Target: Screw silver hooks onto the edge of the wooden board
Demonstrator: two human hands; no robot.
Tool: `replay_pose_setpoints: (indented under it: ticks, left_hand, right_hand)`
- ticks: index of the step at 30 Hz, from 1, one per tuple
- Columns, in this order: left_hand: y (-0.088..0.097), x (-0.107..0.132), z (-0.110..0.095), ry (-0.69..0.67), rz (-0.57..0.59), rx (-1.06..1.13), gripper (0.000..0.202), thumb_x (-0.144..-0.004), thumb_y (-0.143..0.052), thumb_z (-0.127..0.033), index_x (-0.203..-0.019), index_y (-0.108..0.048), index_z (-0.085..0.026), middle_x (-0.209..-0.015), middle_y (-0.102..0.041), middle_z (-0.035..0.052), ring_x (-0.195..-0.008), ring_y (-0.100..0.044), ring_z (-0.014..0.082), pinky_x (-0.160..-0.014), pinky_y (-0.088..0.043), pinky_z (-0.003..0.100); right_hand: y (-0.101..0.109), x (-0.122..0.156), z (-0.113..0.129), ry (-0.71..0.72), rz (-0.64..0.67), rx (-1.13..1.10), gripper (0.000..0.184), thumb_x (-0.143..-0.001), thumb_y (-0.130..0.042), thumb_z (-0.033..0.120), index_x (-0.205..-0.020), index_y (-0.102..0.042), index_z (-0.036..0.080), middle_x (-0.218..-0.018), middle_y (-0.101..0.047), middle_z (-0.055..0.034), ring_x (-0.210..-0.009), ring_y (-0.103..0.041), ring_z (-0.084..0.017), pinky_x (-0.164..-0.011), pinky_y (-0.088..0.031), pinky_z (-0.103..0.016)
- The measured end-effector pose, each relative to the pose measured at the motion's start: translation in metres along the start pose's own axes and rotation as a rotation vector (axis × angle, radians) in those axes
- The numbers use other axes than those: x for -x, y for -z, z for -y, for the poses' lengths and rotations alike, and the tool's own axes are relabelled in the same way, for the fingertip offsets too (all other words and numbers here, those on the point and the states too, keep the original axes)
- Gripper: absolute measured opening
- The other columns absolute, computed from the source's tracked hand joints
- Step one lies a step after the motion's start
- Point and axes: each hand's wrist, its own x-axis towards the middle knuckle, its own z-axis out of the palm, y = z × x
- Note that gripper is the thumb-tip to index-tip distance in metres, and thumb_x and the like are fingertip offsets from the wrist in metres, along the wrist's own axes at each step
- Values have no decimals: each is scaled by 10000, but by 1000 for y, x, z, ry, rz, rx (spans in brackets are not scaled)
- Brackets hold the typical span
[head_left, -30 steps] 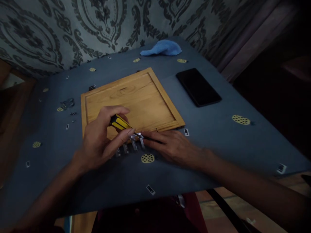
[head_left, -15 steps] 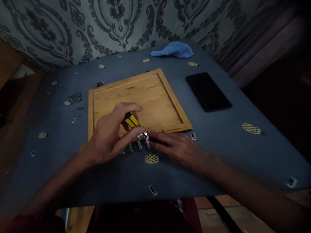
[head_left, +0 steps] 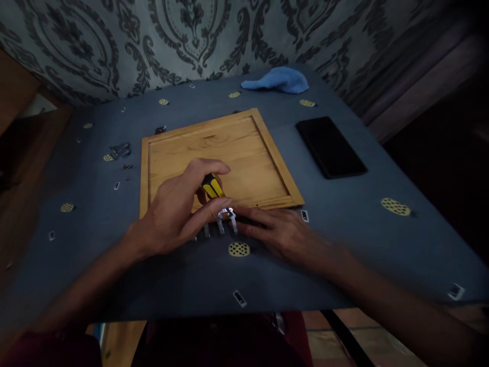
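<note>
Screwdriver, one: black-and-yellow handle, tilted, lower end at the metal hooks; shaft largely hidden. Metal hooks, several in a row: silvery, along the near edge of the panel, prongs toward the near side, partly covered. Wooden panel, one: yellow-brown, grained, raised border, recessed centre, lying flat on the tabletop.

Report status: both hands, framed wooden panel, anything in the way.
Left hand gripping yellow-and-black screwdriver at silver metal hooks; right hand beside them. Framed wooden panel lying on blue patterned tablecloth. Black rectangular phone right of panel, apart from both hands.
</note>
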Motion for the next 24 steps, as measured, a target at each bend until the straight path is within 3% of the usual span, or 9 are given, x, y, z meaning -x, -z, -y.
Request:
replay_pose_setpoints:
  ticks: [6, 16, 20, 24]
  left_hand:
    - [-1, 0, -3, 47, 21, -20, 276, -938, -625, -215, -1196, -533, -188, -1019, -680, 24, -760, -663, 111, -680, -565, 232]
    - [-2, 3, 1, 38, -2, 58, 347, -924, -644, -219, -1242, -511, -252, -977, -655, 22, -802, -660, 145, -663, -576, 263]
    - [-3, 3, 1, 71, 6, 38, 343, -919, -648, -204, -1234, -516, -234, -953, -650, 10, -851, -660, 150, -710, -557, 264]
    - [-3, 4, 2, 42, -9, 67, 358, -920, -659, -232, -1248, -516, -222, -962, -647, 10, -843, -656, 143, -713, -550, 268]
  right_hand:
    - [0, 1, -2, 1, 13, -16, 367, -939, -505, 68, -1260, -650, 169, -1402, -613, -138, -907, -742, -218, -690, -618, -349]
    - [5, -3, 1, 10, 10, -24, 344, -980, -459, 77, -1257, -632, 185, -1380, -624, -127, -925, -728, -208, -689, -603, -336]
    - [6, -3, 0, 11, -8, -11, 366, -965, -462, 63, -1264, -624, 197, -1374, -630, -109, -870, -725, -191, -661, -585, -319]
    - [5, -2, -1, 4, 15, -25, 379, -949, -492, 68, -1279, -615, 209, -1397, -614, -104, -935, -727, -200, -691, -588, -316]
